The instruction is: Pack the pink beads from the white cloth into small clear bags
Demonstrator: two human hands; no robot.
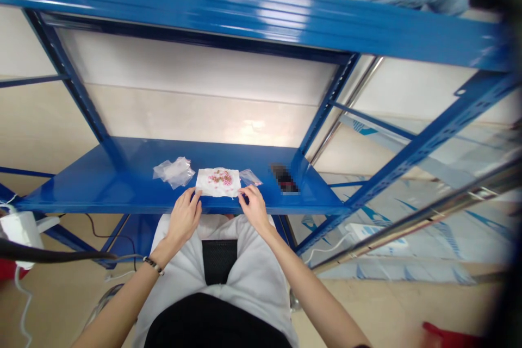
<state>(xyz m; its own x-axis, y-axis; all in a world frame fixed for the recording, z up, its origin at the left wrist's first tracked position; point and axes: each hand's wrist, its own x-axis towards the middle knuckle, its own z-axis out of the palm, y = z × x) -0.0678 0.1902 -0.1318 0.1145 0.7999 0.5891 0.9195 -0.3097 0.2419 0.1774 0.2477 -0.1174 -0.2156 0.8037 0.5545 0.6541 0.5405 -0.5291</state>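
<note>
1. White tissue [217, 183] w/ pink beads [221, 177] lies at the blue shelf [101, 182] front edge.
2. Left hand [183, 217] pinches tissue's near-left corner.
3. Right hand [253, 207] pinches its near-right corner.
4. Crumpled plastic bag [174, 171] just left of tissue.
5. No legible writing.

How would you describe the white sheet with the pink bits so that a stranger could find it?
Find the blue metal shelf at the person's lap. At its front edge, between the two hands, lies a white square sheet. Unlike the clear plastic bags beside it, it is opaque and carries small pink pieces.
</note>
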